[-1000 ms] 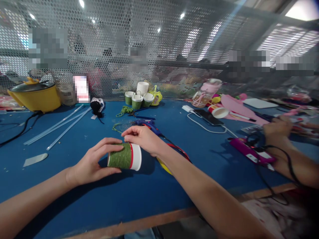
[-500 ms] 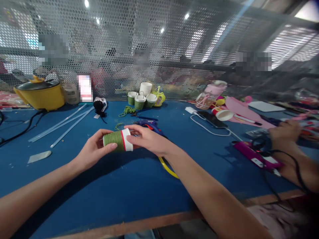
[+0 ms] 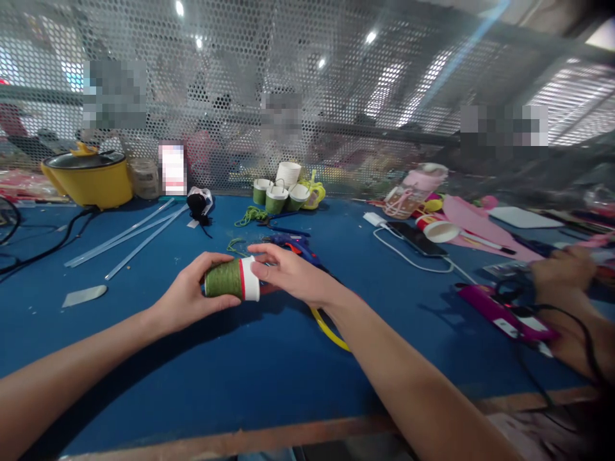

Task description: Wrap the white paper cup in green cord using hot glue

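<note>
A paper cup point(image 3: 225, 280) lies on its side above the blue table, wound with green yarn over most of its wall. A red band and bare white stretch show at its rim end. My left hand point(image 3: 195, 291) is closed round the yarn-wrapped base end, thumb along the lower side. At the rim, my right hand point(image 3: 283, 272) grips the white part, thumb on the wall and some fingers hidden behind it. Just behind my right hand lies a blue glue gun point(image 3: 293, 242), partly covered. A loose green yarn end point(image 3: 235, 245) rests beyond the cup.
Green-wrapped cups point(image 3: 276, 200) stand at the back by stacked white cups point(image 3: 288, 173). Clear glue sticks point(image 3: 144, 243) lie left, near a yellow electric pot point(image 3: 89, 182). To the right are a phone point(image 3: 418, 238), a purple power strip point(image 3: 504, 314) and another person's hand point(image 3: 560, 272).
The cup has turned a little in my hands, and my left thumb has slid lower along it. The whole view has shifted slightly, so things appear further right.
</note>
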The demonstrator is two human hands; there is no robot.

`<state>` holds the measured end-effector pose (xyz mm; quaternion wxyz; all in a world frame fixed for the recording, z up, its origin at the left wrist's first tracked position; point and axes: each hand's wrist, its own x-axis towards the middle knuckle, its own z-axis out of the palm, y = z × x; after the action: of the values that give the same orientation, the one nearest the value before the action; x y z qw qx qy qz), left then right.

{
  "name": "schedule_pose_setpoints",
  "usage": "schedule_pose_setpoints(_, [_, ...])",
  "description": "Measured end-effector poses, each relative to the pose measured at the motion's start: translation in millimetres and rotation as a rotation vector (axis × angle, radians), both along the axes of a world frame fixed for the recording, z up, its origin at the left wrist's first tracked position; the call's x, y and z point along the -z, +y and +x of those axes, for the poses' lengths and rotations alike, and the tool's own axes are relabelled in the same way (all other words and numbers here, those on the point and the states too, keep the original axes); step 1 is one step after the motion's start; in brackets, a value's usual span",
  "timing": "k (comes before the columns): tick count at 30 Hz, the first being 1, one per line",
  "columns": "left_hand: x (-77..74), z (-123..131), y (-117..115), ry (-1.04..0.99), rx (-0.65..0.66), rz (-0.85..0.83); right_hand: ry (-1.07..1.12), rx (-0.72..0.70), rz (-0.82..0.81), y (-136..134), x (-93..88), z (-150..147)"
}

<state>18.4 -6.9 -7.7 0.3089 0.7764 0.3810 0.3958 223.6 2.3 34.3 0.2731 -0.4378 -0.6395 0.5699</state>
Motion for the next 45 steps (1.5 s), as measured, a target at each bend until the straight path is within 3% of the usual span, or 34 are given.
schedule_pose_setpoints(3, [3.4,-1,0,0.042,0.020,0.170,-0.035,-0.076,-0.044,1,-3.5,2])
schedule_pose_setpoints(5, [4.5,-1,1,0.035,0.035,0.170,-0.064,-0.118,-0.004,2,-5.7,3])
schedule_pose_setpoints(11, [3.4,2,1,-0.146,0.112,-0.226,-0.233,-0.130,0.284,-1,-4.4,5])
schedule_pose_setpoints(13, [3.0,2,0,-0.149,0.135,-0.250,-0.252,-0.122,0.331,-2,-0.6,7])
schedule_pose_setpoints(18, [4.8,2,-3,-0.068,0.162,-0.094,-0.082,-0.122,0.292,-3,5.7,8])
schedule_pose_setpoints(27, [7.0,1,-5,0.062,0.179,0.038,0.053,-0.002,0.027,-3,8.3,5])
schedule_pose_setpoints(36, [6.4,0,-9,0.190,0.233,0.184,0.267,0.004,0.090,0,5.2,-1])
schedule_pose_setpoints(42, [2.8,1,-10,0.236,0.259,0.234,0.162,-0.042,0.089,2,10.3,-5])
schedule_pose_setpoints(45, [0.2,2,-10,0.234,0.246,0.211,-0.006,0.108,0.141,6,6.3,2])
